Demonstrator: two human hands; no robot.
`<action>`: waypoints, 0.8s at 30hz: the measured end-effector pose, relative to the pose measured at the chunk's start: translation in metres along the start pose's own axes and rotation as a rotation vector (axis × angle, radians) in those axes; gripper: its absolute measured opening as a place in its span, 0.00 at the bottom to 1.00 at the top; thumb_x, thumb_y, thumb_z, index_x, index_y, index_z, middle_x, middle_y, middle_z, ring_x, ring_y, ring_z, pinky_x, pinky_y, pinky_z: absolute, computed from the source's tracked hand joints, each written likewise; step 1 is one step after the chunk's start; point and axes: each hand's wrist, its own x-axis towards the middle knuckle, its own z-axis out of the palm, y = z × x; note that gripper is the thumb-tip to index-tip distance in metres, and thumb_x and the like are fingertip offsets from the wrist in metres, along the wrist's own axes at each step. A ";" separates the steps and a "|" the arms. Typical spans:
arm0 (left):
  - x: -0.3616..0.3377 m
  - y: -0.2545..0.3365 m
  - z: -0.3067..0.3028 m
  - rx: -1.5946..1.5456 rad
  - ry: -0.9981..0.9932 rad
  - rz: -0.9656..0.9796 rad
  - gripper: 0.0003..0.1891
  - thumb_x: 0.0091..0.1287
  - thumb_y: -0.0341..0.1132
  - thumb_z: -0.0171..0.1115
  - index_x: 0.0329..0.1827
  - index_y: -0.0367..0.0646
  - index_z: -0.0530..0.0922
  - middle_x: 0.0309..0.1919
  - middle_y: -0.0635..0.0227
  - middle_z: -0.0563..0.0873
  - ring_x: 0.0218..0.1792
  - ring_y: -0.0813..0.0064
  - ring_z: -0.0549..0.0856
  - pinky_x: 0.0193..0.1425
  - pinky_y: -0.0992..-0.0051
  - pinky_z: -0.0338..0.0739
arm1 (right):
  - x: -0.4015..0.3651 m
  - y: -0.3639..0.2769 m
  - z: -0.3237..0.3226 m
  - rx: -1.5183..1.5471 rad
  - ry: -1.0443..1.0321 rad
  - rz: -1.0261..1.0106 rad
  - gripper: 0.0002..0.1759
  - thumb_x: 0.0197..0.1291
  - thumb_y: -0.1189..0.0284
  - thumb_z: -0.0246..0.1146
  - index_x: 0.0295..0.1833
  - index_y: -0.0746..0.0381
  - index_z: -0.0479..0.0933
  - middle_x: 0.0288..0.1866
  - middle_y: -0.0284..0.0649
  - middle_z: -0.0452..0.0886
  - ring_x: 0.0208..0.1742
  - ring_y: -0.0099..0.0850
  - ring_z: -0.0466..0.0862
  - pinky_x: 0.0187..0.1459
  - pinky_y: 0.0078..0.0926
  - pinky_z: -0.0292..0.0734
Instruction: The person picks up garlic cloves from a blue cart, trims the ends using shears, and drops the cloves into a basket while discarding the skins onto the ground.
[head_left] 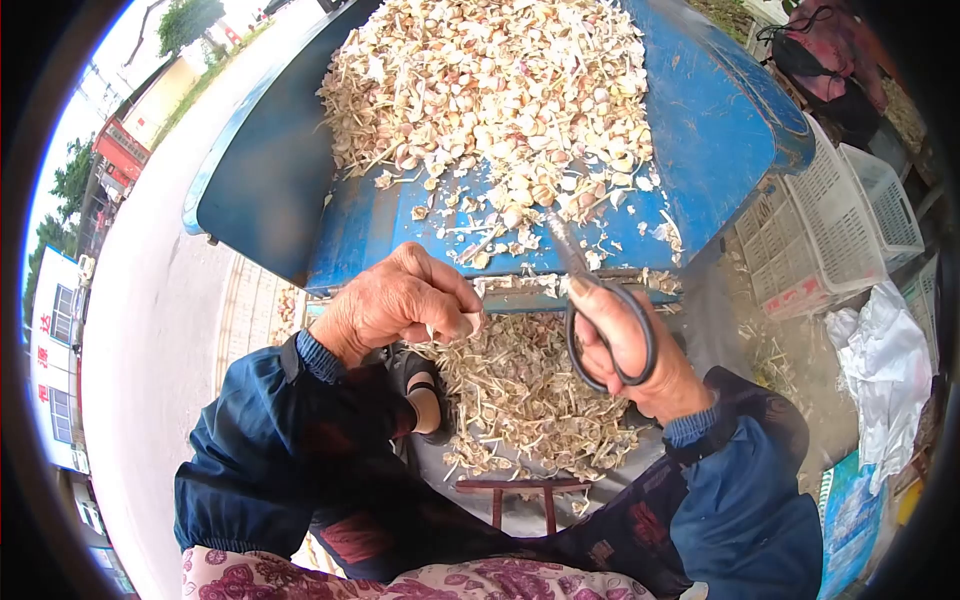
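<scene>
My left hand [410, 302] is closed in a pinch near the front edge of the blue cart bed [365, 215], with a small pale piece at its fingertips, likely garlic. My right hand [625, 340] holds black-handled scissors [652, 345], fingers through the loops and the blades pointing up over the bed's edge. A large heap of garlic cloves and heads [490, 90] fills the back of the bed, with loose bits scattered toward the front. Below my hands lies a pile of dry stalks and trimmings [540, 400].
White plastic crates [810, 230] stand at the right, with a white sack [885, 365] in front of them. A small reddish-brown stool frame [525, 486] is between my legs. Pavement [150, 300] and a road stretch along the left, with buildings beyond.
</scene>
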 end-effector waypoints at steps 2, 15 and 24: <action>-0.008 -0.015 0.000 -0.028 0.085 -0.036 0.09 0.51 0.25 0.68 0.34 0.31 0.86 0.19 0.69 0.81 0.16 0.88 0.72 0.18 0.85 0.60 | 0.003 -0.009 -0.009 0.218 0.077 0.075 0.28 0.68 0.48 0.58 0.27 0.62 0.71 0.11 0.32 0.66 0.10 0.23 0.68 0.14 0.22 0.61; -0.137 -0.248 -0.240 1.256 1.221 -0.309 0.25 0.49 0.34 0.72 0.50 0.29 0.81 0.45 0.43 0.85 0.50 0.50 0.84 0.57 0.62 0.77 | -0.013 -0.030 -0.005 -0.251 0.292 0.006 0.35 0.65 0.41 0.58 0.30 0.67 0.74 0.15 0.32 0.67 0.12 0.20 0.70 0.14 0.19 0.66; 0.046 -0.078 -0.133 0.866 0.576 0.294 0.16 0.67 0.39 0.60 0.45 0.33 0.84 0.39 0.55 0.88 0.42 0.62 0.88 0.49 0.68 0.81 | -0.015 -0.036 -0.008 -0.237 0.344 -0.009 0.33 0.66 0.43 0.59 0.30 0.66 0.75 0.15 0.31 0.68 0.12 0.19 0.69 0.15 0.18 0.63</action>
